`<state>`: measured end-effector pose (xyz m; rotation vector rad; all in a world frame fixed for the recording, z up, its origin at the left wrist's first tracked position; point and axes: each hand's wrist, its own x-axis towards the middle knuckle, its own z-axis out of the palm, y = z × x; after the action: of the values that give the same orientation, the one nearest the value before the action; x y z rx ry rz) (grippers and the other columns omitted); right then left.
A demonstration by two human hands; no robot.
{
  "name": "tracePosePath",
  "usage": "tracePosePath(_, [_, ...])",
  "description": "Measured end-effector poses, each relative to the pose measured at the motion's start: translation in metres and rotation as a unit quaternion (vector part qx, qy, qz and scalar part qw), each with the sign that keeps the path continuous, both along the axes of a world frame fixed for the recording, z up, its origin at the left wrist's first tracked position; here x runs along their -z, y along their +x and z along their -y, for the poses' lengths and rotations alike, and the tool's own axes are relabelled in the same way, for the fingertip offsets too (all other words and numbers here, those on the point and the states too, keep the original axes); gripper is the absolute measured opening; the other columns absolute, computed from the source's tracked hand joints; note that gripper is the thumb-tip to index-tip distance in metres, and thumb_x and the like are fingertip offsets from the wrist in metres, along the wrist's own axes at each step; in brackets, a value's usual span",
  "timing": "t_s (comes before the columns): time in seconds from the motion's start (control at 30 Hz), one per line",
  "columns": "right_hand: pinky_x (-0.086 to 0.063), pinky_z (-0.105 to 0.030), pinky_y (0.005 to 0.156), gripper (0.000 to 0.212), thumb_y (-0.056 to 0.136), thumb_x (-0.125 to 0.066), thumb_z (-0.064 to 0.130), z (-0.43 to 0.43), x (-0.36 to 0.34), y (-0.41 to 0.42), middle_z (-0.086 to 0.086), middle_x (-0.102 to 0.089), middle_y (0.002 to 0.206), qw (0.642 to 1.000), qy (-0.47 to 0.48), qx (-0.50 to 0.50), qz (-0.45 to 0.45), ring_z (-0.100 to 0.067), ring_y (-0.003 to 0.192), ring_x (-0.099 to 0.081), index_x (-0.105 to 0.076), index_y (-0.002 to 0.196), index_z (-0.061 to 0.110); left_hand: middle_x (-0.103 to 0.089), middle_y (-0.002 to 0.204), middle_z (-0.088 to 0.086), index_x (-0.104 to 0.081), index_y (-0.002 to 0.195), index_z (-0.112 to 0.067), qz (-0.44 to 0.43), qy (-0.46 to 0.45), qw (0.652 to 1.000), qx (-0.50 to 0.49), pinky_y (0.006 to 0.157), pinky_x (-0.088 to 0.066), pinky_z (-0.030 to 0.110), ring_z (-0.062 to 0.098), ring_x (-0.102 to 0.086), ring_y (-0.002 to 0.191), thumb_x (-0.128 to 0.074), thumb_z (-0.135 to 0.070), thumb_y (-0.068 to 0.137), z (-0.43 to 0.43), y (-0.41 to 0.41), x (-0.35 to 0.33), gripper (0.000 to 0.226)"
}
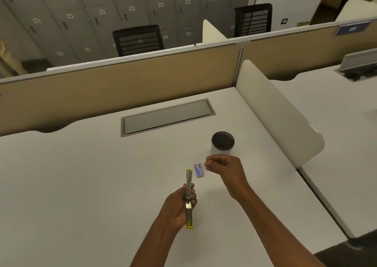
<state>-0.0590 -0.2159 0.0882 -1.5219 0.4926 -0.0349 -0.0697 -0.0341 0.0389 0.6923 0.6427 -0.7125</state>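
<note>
Stapler (188,182) (long, metal, yellow-tipped) gripped in left hand (179,204).

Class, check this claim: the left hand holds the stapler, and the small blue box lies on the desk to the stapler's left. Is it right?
No. The head view shows the left hand holding the stapler, but the small blue box lies on the desk to the stapler's right.

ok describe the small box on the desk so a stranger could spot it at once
On the white desk, look nearer than the grey cable hatch, just in front of the dark-lined cup. The small box lies flat between the stapler and the right hand; it alone is blue.
</note>
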Motion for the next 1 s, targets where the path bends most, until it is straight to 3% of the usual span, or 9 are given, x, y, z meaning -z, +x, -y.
tracePosePath(0.2, [-0.06, -0.033, 0.086, 0.013, 0.087, -0.072, 0.0, 0.045, 0.002, 0.046, -0.014, -0.078, 0.091, 0.997, -0.022, 0.073, 0.021, -0.027, 0.081, -0.078, -0.078, 0.097, 0.003, -0.054, 0.064, 0.008, -0.061, 0.102, 0.005, -0.009, 0.002, 1.0, 0.008, 0.042, -0.049, 0.023, 0.013, -0.053, 0.044, -0.045, -0.011, 0.107, 0.009, 0.021, 0.008, 0.023])
tracePosePath(0.33, [-0.062, -0.03, 0.078, 0.011, 0.086, -0.07, -0.004, 0.067, 0.006, 0.074, -0.016, -0.078, 0.085, 0.992, -0.093, 0.084, 0.01, -0.027, 0.074, -0.078, -0.078, 0.093, 0.0, -0.055, 0.066, 0.009, -0.062, 0.102, 0.005, -0.014, 0.012, 1.0, 0.019, 0.042, -0.051, 0.024, 0.013, -0.054, 0.045, -0.046, -0.014, 0.108, 0.015, 0.031, 0.012, 0.026])
tracePosePath(0.43, [-0.062, -0.024, 0.07, 0.012, 0.083, -0.069, -0.01, 0.078, 0.015, 0.097, -0.022, -0.076, 0.087, 0.979, -0.198, 0.046, 0.002, -0.027, 0.072, -0.075, -0.077, 0.09, -0.005, -0.055, 0.066, 0.008, -0.063, 0.102, 0.004, -0.022, 0.006, 0.999, 0.026, 0.042, -0.05, 0.022, 0.012, -0.054, 0.044, -0.045, -0.015, 0.108, 0.019, 0.04, 0.013, 0.027])
tracePosePath(0.53, [-0.06, -0.029, 0.081, 0.014, 0.084, -0.07, -0.004, 0.08, 0.025, 0.121, -0.018, -0.077, 0.097, 0.928, -0.369, -0.053, -0.023, -0.03, 0.086, -0.074, -0.079, 0.094, 0.0, -0.056, 0.063, 0.008, -0.063, 0.102, 0.005, -0.03, 0.001, 0.999, 0.026, 0.041, -0.049, 0.022, 0.012, -0.053, 0.043, -0.044, -0.015, 0.108, 0.022, 0.045, 0.015, 0.028])
tracePosePath(0.63, [-0.054, -0.027, 0.082, 0.021, 0.084, -0.073, 0.006, 0.074, 0.026, 0.14, -0.013, -0.074, 0.109, 0.832, -0.515, -0.182, -0.098, -0.028, 0.097, -0.071, -0.075, 0.104, 0.006, -0.054, 0.064, 0.008, -0.062, 0.103, 0.005, -0.04, -0.006, 0.999, 0.024, 0.041, -0.049, 0.023, 0.011, -0.051, 0.043, -0.043, -0.014, 0.109, 0.021, 0.05, 0.019, 0.028])
tracePosePath(0.73, [-0.053, -0.03, 0.088, 0.032, 0.084, -0.074, 0.006, 0.064, 0.024, 0.149, -0.016, -0.067, 0.119, 0.774, -0.554, -0.259, -0.164, -0.028, 0.107, -0.068, -0.066, 0.114, 0.001, -0.053, 0.064, 0.008, -0.061, 0.104, 0.004, -0.051, -0.011, 0.999, 0.015, 0.04, -0.049, 0.024, 0.012, -0.052, 0.041, -0.042, -0.014, 0.109, 0.019, 0.055, 0.022, 0.027])
tracePosePath(0.87, [-0.051, -0.03, 0.093, 0.027, 0.093, -0.062, 0.004, 0.061, 0.029, 0.155, -0.016, -0.064, 0.125, 0.74, -0.569, -0.304, -0.189, -0.027, 0.113, -0.066, -0.061, 0.119, -0.001, -0.052, 0.059, 0.008, -0.06, 0.101, 0.004, -0.055, -0.008, 0.998, 0.011, 0.039, -0.048, 0.023, 0.012, -0.051, 0.04, -0.041, -0.014, 0.109, 0.017, 0.059, 0.022, 0.027])
tracePosePath(1.0, [-0.051, -0.031, 0.096, 0.032, 0.093, -0.064, 0.008, 0.061, 0.028, 0.159, -0.014, -0.064, 0.129, 0.717, -0.575, -0.327, -0.22, -0.027, 0.117, -0.065, -0.06, 0.124, 0.0, -0.053, 0.061, 0.008, -0.061, 0.101, 0.005, -0.056, 0.005, 0.998, 0.012, 0.04, -0.048, 0.023, 0.013, -0.051, 0.041, -0.043, -0.014, 0.109, 0.015, 0.062, 0.024, 0.027])
